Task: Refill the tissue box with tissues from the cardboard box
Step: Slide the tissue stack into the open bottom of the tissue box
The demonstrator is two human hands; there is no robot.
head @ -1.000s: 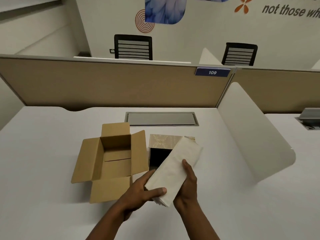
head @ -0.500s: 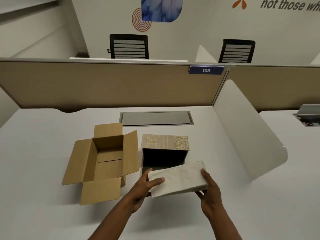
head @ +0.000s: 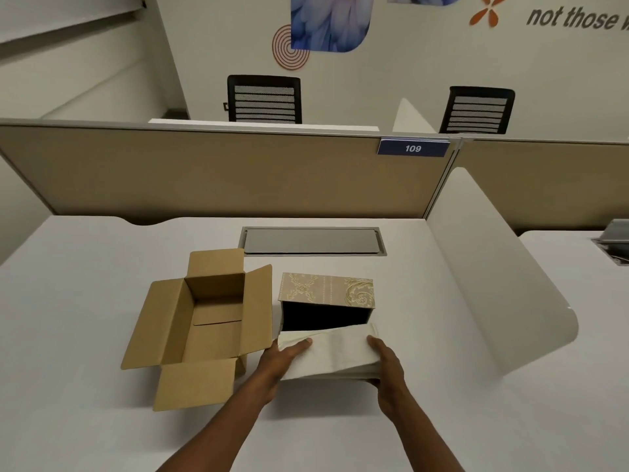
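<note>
A cream stack of tissues (head: 335, 349) lies level between both hands, its far edge at the dark open side of the tissue box (head: 326, 303). That box is beige with a gold pattern and its opening faces me. My left hand (head: 280, 361) grips the stack's left end, thumb on top. My right hand (head: 388, 364) grips the right end. To the left stands the brown cardboard box (head: 204, 321), flaps spread open, with no tissues visible inside.
A white desk (head: 85, 301) carries everything. A grey cable hatch (head: 311, 240) sits behind the boxes. A white curved divider (head: 493, 284) rises on the right, and a tan partition (head: 204, 175) closes the back edge.
The tissue stack was turned from pointing away from me to lying crosswise, then moved forward until its far edge reached the tissue box opening. Both hands kept hold of it.
</note>
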